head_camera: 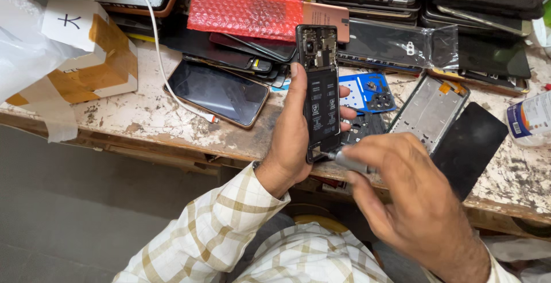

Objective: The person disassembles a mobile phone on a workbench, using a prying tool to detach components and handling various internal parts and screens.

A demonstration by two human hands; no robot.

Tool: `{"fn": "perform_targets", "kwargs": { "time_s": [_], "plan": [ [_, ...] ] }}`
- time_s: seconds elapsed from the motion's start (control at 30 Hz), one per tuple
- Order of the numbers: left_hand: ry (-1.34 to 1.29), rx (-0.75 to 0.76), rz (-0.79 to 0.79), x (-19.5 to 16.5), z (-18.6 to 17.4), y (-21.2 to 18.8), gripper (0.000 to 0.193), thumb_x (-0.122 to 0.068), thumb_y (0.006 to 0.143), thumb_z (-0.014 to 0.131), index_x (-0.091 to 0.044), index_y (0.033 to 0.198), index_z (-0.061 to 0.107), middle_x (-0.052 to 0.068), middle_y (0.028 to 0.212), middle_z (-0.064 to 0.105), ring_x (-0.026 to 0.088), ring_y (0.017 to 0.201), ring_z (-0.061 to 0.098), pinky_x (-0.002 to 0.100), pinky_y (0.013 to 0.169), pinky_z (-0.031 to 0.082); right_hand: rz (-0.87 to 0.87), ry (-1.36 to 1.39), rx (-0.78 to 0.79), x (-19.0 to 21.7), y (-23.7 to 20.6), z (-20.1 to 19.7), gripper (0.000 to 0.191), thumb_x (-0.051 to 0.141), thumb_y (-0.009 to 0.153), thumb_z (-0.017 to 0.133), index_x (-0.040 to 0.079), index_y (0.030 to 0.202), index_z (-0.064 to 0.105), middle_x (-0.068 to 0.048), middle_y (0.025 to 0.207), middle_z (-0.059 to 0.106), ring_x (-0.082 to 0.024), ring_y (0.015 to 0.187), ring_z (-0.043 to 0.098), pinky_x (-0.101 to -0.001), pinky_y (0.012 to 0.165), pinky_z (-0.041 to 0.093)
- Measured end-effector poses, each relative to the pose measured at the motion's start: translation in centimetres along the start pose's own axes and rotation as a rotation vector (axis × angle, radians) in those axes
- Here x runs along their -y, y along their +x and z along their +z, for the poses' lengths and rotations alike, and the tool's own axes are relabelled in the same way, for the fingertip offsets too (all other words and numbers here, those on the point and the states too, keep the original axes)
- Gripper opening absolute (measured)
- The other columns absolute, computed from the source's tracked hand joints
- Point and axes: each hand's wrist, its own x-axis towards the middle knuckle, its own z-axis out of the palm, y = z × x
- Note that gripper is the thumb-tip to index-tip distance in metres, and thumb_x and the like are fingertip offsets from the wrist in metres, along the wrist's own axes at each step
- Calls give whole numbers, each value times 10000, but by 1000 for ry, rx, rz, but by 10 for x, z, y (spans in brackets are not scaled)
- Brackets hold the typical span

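At the middle of the view, the left hand (291, 139) is wrapped around an opened phone (319, 91), its back cover off and the dark inner parts showing. The thumb lies straight along the phone's left edge, pointing to twelve o'clock, while the fingertips (346, 112) curl round the right edge at about three o'clock of the phone; the grasp is closed firmly on the body, which stands nearly upright with its camera end at the top. At five o'clock from that hand, the right hand (410, 194) is pinched shut on a small screwdriver (348, 161), thumb and first fingers closed round its grey handle. The metal tip points toward nine o'clock and meets the bottom edge of the phone, just below the left palm.

Outward from the hands, a worn, stained workbench (143, 114) runs across the view. At three o'clock of the phone lie a blue plastic part (367, 92) and, further on, a bare metal phone frame (429, 111) with a black panel (468, 145) beside it. At nine o'clock a dark phone (218, 92) lies face up, a white cable (158, 48) running past it toward twelve o'clock. At eleven o'clock sits a red bubble-wrap packet (244, 12) on a heap of phones and screens. A taped cardboard box (92, 59) stands far at ten o'clock. The person's checked sleeve (212, 231) comes in from seven o'clock.
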Motion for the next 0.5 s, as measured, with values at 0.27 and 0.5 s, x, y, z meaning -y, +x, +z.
{"fn": "perform_targets", "kwargs": {
  "time_s": [0.27,0.5],
  "plan": [
    [-11,4,-1,-1,-2,2,753,-675,1024,349,-3,1233,618,117,1044,699,151,807,688,291,717,597,86,-4,-64,9,7,0,342,118,850,741,6,1144,607,-158,1004,670,-298,898,675,-391,773,530],
    [32,-13,-12,-2,-1,3,771,-687,1008,350,2,1200,640,123,999,715,152,773,694,283,706,599,-20,-29,-134,14,12,0,290,60,853,671,-3,1114,562,-191,1002,654,-365,924,655,-445,815,514]
  ]
}}
